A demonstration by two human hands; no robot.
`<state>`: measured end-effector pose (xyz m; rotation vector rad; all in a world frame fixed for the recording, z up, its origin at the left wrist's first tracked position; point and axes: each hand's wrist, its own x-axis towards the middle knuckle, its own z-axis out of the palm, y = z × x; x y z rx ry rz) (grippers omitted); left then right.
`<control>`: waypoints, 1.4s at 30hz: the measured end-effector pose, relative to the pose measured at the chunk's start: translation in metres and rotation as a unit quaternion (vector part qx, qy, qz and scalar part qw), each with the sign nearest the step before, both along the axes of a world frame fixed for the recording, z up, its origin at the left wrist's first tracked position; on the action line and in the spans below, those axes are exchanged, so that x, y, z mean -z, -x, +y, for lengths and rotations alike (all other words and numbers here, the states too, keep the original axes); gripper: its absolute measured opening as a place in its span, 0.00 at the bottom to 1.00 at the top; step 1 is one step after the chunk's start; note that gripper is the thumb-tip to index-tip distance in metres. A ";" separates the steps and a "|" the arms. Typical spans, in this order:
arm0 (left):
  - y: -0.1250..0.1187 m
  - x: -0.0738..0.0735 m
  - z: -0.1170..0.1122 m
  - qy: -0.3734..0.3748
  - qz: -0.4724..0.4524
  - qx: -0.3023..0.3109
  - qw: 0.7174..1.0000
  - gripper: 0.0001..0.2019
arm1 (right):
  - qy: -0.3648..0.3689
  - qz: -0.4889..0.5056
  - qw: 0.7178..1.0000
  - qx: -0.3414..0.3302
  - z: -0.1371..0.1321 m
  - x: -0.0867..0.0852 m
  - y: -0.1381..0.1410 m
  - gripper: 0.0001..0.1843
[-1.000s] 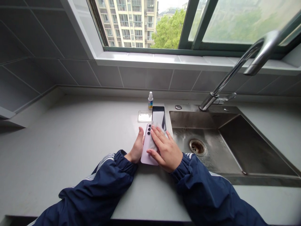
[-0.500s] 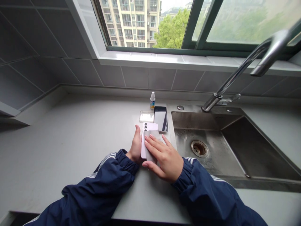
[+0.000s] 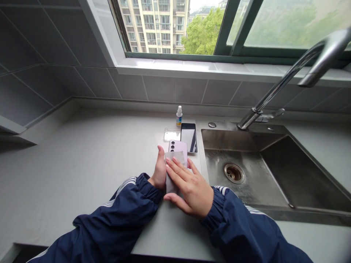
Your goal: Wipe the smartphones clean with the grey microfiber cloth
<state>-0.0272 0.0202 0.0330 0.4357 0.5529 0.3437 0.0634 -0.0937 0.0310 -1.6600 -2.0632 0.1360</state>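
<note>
Both navy sleeves (image 3: 117, 215) reach forward over the counter (image 3: 82, 171), ending just left of the sink (image 3: 301, 171). The left hand (image 3: 159, 170) stands on its edge with the thumb pointing up, pressed against the side of a lilac phone (image 3: 181, 146), while the right hand (image 3: 190, 190) lies flat across it, fingers spread. Compared with the earlier frame, the lilac phone sits further from the person, and more of its lower end is covered by the pale cloth (image 3: 174, 157). The right hand is open, pressing the cloth down rather than closing on it. The left hand touches the phone, but whether its fingers curl underneath is hidden (the phone blocks them). The lilac phone lies left of the sink, just beside a dark-screened phone (image 3: 188, 137). Further left of the sink are a clear phone case (image 3: 172, 134) and, beyond the dark-screened phone, a small spray bottle (image 3: 179, 117).
</note>
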 end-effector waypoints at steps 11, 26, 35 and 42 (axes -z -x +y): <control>-0.002 0.001 0.000 -0.005 -0.019 -0.005 1.000 0.49 | 0.000 -0.005 1.000 0.017 0.002 0.003 -0.002 0.40; -0.002 0.002 0.005 -0.030 -0.010 -0.037 0.999 0.49 | -0.033 0.023 0.996 0.081 0.001 0.001 -0.009 0.29; 0.004 0.011 0.010 -0.036 0.003 -0.006 0.999 0.48 | -0.050 0.020 0.999 -0.007 -0.001 -0.003 0.005 0.32; 0.004 0.003 0.013 -0.043 0.025 -0.078 0.996 0.46 | -0.119 0.041 0.992 -0.023 -0.001 -0.006 -0.005 0.20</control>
